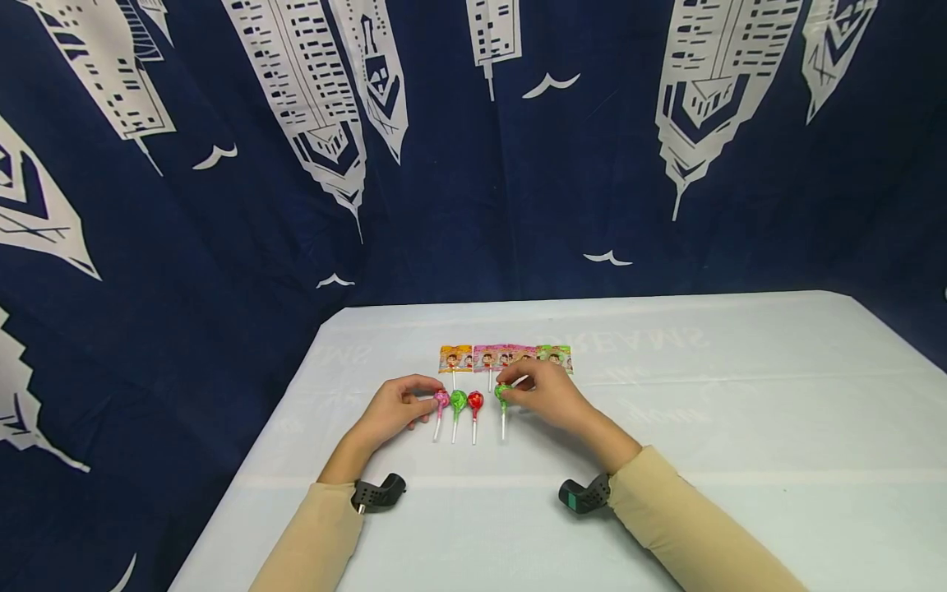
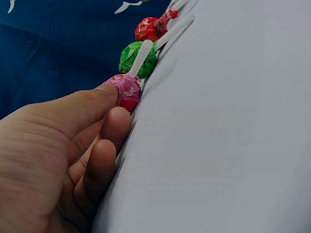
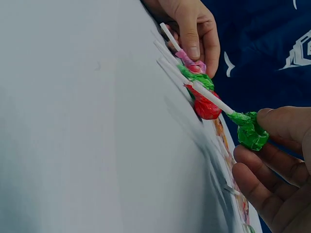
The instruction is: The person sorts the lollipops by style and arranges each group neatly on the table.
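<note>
My left hand (image 1: 395,405) pinches the wrapped head of a pink lollipop (image 2: 127,90) between thumb and fingers. Beside it, to the right, lie a green lollipop (image 1: 458,400) and a red lollipop (image 1: 475,400), their white sticks toward me. In my right hand (image 1: 549,395), thumb and fingers pinch a second green lollipop (image 3: 251,132) by its head, a short gap right of the red one. Seen from the right wrist, this lollipop is held up off the table, stick pointing away from the palm.
Behind the round lollipops runs a row of flat printed packets: an orange one (image 1: 455,358), pink ones (image 1: 487,357) and a green one (image 1: 556,355), with white sticks showing below some. All lie on a white-covered table (image 1: 710,477). A dark blue cloth (image 1: 473,205) with white buildings hangs behind.
</note>
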Motion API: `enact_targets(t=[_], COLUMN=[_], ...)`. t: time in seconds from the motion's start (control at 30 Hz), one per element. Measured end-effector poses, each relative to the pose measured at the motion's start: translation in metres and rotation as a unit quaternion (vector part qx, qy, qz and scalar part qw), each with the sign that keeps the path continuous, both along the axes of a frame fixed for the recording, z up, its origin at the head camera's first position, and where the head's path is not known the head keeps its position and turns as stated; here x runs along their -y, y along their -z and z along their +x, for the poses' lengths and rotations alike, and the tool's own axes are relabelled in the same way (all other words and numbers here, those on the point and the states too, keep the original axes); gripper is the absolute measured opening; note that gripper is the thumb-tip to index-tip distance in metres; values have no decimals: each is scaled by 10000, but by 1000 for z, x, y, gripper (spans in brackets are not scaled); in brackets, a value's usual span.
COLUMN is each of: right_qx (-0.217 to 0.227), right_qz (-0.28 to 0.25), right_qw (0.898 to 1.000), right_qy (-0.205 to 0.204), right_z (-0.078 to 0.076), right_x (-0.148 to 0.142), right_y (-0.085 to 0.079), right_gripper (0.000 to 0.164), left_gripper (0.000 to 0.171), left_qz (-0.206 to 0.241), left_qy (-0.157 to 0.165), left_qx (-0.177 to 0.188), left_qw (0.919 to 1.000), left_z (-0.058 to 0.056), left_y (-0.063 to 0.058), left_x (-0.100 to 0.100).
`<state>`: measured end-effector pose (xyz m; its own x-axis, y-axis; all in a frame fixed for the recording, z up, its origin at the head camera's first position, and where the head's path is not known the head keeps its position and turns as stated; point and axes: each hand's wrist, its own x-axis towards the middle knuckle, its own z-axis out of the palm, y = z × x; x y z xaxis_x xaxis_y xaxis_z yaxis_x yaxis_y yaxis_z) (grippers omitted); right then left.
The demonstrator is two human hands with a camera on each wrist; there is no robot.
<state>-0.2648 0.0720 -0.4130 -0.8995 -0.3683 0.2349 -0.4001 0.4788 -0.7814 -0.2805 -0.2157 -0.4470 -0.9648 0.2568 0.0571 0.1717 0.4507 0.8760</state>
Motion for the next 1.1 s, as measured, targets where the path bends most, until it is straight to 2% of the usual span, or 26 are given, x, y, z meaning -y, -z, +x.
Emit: enact_targets(t=[0.2, 0.57, 1.1], right_qx=[222, -295, -366], right_qz=[86, 630, 840], right_qw=[9997, 9971, 9944], right_qy=[108, 305, 523], right_z=[-1, -2, -3], right_x=[10, 22, 27], right_y=[5, 8, 11], right_gripper=[17, 12, 12], left_gripper=[25, 25, 26], left_qz=[-74, -66, -165], left_qy=[28, -61, -55], left_qx=[-35, 24, 79], left_qw=[10000, 10000, 9998], left_z=[0, 1, 0], left_y=[0, -1, -1], left_x=[0, -1, 0])
